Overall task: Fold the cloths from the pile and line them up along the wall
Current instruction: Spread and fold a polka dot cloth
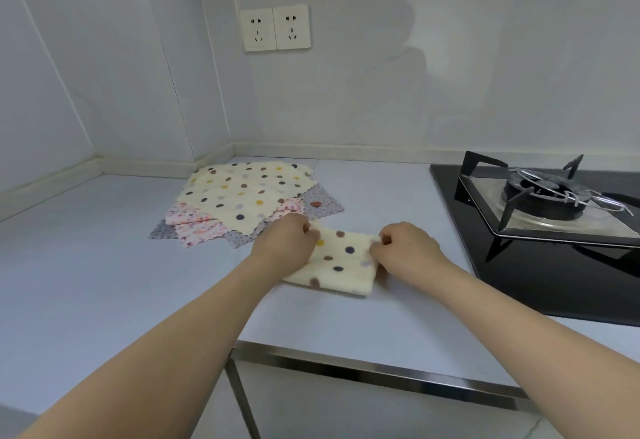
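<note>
Counter edge: a pale grey-blue worktop (104, 265) with a metal strip along its near rim, at 6 o'clock.
Left hand: the left hand (282, 243) reaches in from 7 o'clock, fingers curled, pinching the far left corner of the folded cloth.
Right hand: the right hand (403, 246) comes in from 5 o'clock, fingers curled, pinching the far right corner of the same cloth.
Cloth in hand: a cream fleece cloth with coloured polka dots (341, 265), folded into a small rectangle, lies flat on the worktop between the two hands, at the centre.
Pile: at 11 o'clock from the folded cloth, just beyond the left hand, lies a loose pile (242, 203) of unfolded cloths: a cream dotted one on top, pink floral ones under it, a grey one at the bottom.
Stove: a black glass gas hob with a burner and pan support (540, 203) sits at 2 o'clock.
Wall: a white wall (381, 92) at 12 o'clock carries a double white socket (275, 28).
</note>
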Tool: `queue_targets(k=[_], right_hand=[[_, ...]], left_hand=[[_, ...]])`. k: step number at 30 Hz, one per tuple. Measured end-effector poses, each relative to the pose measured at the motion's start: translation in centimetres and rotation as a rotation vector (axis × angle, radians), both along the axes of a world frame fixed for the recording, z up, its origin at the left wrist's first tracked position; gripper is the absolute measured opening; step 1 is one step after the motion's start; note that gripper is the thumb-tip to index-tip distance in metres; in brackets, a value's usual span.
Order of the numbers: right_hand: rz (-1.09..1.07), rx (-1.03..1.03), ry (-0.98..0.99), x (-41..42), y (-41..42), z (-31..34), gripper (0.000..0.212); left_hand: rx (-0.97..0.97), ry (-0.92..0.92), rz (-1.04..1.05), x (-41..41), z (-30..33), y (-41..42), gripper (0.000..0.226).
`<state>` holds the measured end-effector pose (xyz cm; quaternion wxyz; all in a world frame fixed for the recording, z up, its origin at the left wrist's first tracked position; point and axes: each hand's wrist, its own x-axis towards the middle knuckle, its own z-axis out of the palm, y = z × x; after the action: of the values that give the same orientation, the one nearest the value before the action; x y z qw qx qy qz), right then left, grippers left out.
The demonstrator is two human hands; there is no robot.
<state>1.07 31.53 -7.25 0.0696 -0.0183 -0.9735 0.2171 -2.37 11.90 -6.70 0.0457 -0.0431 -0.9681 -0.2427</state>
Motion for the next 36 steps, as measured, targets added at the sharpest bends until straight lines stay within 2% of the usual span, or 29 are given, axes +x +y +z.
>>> queue_targets(k=[4,8,11,15,16,18,20,22,24,26,29,32,36], right_hand=[[-0.023,0.062,0.109,0.0,-0.1,-1.9,0.033],[-0.027,0.064,0.085,-0.4,0.0,-1.9,0.03],[-0.029,0.049,0.028,-0.7,0.1,-1.6,0.024],[0.006,-0.048,-0.084,-1.2,0.6,-0.8,0.015],[0.009,-0.099,-0.139,-1.4,0.8,-0.5,0.016],[-0.002,-0.218,-0.249,-2.0,1.0,0.3,0.015],[-0.01,-0.274,-0.337,-2.4,0.8,0.8,0.028],[-0.034,-0.281,-0.367,-2.6,0.5,1.1,0.055],[-0.058,-0.299,-0.36,-2.4,0.4,1.3,0.065],[-0.057,-0.186,-0.34,-1.7,0.5,1.1,0.059],[-0.041,0.071,-0.171,-0.2,0.6,0.4,0.033],[-0.013,0.115,-0.043,0.9,0.2,-0.5,0.024],[-0.006,0.141,0.012,1.6,-0.1,-1.1,0.026]], left_hand=[[-0.098,0.041,0.012,-0.1,-0.2,0.2,0.028],[-0.152,0.067,0.009,0.2,-0.3,0.4,0.022],[-0.214,0.106,0.013,0.5,-0.6,0.8,0.021],[-0.206,0.009,0.006,0.8,0.5,0.5,0.022],[-0.223,0.022,0.005,1.3,1.0,0.3,0.025],[-0.292,0.176,0.003,2.8,2.0,0.0,0.03],[-0.262,0.321,-0.058,5.6,2.6,0.6,0.024],[-0.205,0.274,-0.165,8.4,2.8,2.0,0.023],[-0.313,0.225,-0.195,9.9,1.7,3.5,0.035],[-0.43,0.259,-0.148,10.2,0.6,4.4,0.046],[-0.489,0.354,-0.077,10.1,-0.3,4.8,0.04],[-0.524,0.4,-0.102,10.3,0.0,5.4,0.032],[-0.58,0.343,-0.062,10.6,1.0,6.1,0.03]])
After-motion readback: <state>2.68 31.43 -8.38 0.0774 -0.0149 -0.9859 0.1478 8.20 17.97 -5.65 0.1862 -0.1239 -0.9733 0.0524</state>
